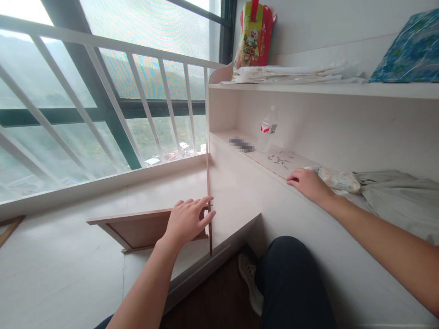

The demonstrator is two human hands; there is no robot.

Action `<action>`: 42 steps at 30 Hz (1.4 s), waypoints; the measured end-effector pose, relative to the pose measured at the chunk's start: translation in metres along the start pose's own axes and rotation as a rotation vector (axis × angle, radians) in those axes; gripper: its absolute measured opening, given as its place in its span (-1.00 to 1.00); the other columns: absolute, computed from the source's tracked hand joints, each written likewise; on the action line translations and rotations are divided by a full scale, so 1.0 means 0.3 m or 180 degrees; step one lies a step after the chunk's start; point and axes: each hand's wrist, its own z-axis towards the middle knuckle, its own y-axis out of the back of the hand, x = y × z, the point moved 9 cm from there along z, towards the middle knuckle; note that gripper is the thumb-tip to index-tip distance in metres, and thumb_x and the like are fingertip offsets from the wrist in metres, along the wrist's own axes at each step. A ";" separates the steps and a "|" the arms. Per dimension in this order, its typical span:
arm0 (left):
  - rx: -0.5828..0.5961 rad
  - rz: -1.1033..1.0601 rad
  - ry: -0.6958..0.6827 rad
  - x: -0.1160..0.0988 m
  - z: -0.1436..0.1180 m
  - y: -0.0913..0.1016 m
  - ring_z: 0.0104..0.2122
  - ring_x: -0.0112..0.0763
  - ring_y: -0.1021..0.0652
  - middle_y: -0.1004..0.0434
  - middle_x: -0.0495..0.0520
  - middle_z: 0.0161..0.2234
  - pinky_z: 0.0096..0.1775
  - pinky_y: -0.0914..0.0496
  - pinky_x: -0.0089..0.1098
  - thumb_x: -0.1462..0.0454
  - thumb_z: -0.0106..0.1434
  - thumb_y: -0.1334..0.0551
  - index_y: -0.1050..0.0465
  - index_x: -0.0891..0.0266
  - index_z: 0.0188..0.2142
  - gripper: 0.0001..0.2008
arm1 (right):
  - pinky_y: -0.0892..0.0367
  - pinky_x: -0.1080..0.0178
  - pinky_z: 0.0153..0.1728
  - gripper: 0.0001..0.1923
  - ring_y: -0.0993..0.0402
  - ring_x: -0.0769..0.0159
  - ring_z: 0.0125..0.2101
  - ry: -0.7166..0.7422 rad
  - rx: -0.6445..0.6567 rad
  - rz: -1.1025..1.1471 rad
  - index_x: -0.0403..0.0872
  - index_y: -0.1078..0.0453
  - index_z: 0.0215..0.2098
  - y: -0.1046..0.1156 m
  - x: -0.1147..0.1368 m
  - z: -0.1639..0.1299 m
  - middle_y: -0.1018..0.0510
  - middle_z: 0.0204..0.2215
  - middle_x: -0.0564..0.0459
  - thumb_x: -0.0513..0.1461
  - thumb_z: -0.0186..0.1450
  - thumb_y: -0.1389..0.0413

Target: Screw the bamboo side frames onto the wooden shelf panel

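Note:
My left hand [187, 220] is at the corner where a brown wooden panel [137, 230] meets a long thin wooden strip [208, 178]. Its thumb and forefinger reach past the strip, while the other fingers curl over the panel, partly hidden. The wooden pieces rest on a pale platform. My right hand [306, 183] lies at the front edge of a ledge, fingertips closed together; whatever is between them is hidden. Just beyond it several small screws [279, 160] are scattered, near a clear plastic bottle [268, 129] with a red and white label.
A blurred dark object [241, 145] lies on the ledge. Right of my hand are a crumpled plastic packet [339, 179] and grey cloth [398, 196]. The upper shelf [308, 89] bears a red-green bag [255, 36] and a blue package [408, 50]. A white railing [133, 50] borders the window.

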 end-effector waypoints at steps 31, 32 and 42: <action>0.0119 0.0008 0.0122 -0.010 -0.005 -0.018 -0.17 -0.19 -0.57 -0.69 -0.02 -0.16 -0.14 -0.25 -0.18 -0.07 0.42 -0.11 -0.36 -0.04 0.20 -0.55 | -0.25 0.22 -0.42 -0.77 -0.30 0.30 -0.51 -0.0148 0.0181 0.3784 0.05 -0.47 -0.30 -0.538 0.672 -0.076 -0.46 -0.52 0.14 0.01 0.36 -0.22; 0.0123 0.0009 0.0135 -0.009 -0.005 -0.018 -0.17 -0.19 -0.57 -0.68 -0.02 -0.17 -0.14 -0.25 -0.18 -0.07 0.42 -0.11 -0.37 -0.04 0.20 -0.55 | -0.23 0.23 -0.43 -0.76 -0.28 0.31 -0.52 -0.0189 0.0234 0.3884 0.05 -0.44 -0.28 -0.553 0.670 -0.080 -0.43 -0.51 0.15 0.01 0.38 -0.19; 0.0214 -0.0050 0.0191 -0.010 -0.003 -0.020 -0.18 -0.19 -0.55 -0.68 -0.01 -0.15 -0.16 -0.23 -0.19 -0.07 0.42 -0.09 -0.36 -0.05 0.21 -0.55 | -0.37 0.19 -0.25 -0.82 -0.49 0.22 -0.33 0.0280 0.0265 0.3785 0.04 -0.41 -0.23 -0.523 0.725 -0.073 -0.56 -0.34 0.07 -0.06 0.45 -0.12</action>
